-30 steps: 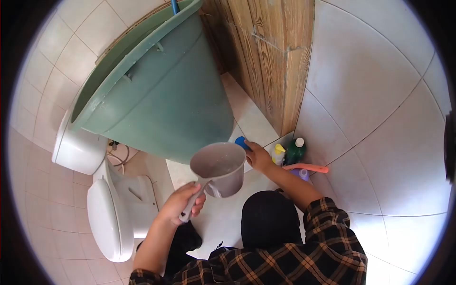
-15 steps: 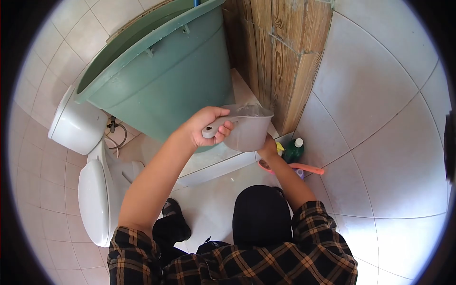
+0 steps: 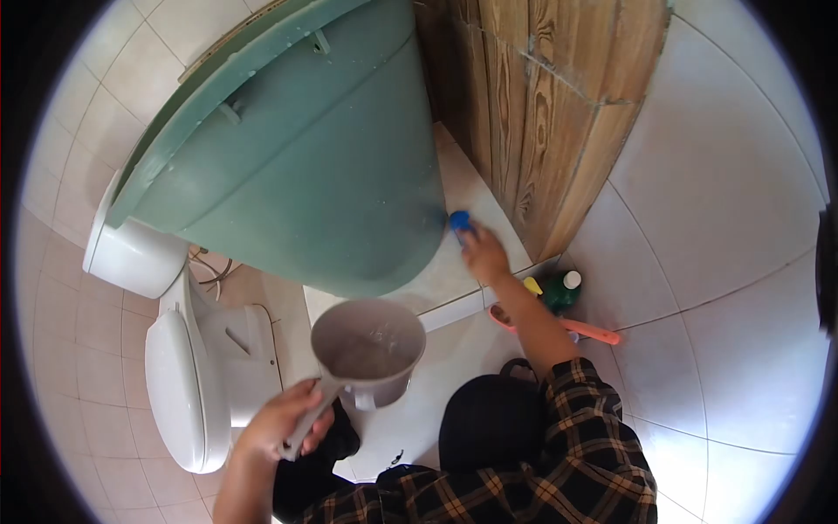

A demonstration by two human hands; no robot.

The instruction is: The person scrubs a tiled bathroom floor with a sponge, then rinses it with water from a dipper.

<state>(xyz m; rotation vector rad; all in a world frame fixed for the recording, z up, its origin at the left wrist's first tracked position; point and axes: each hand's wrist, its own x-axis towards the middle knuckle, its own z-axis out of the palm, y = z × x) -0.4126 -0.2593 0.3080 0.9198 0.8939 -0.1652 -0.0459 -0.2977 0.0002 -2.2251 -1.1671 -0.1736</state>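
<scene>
My left hand (image 3: pixel 284 424) is closed round the handle of a greyish plastic water dipper (image 3: pixel 371 397). The dipper is held over the floor in front of the tub, its open top facing me and a little water showing inside. At the base of the large green plastic tub (image 3: pixel 305 192), my right hand (image 3: pixel 484 255) grips a small blue object (image 3: pixel 460 221), blurred, possibly a scrub brush. That object is close beside the tub's lower right side, above the tiled ledge (image 3: pixel 454 262); whether it touches either cannot be made out.
A white toilet (image 3: pixel 175 384) stands to the left, with a hose (image 3: pixel 214 278) behind it. Right of the ledge are a green bottle with a white cap (image 3: pixel 561 291) and an orange-handled brush (image 3: pixel 595 332). Wood-look tiles (image 3: pixel 532 131) rise behind, and a tiled wall is on the right.
My left hand has brought the dipper down and left, away from the ledge corner. My right hand, earlier hidden behind the dipper, now shows farther forward with the blue object. The view has shifted.
</scene>
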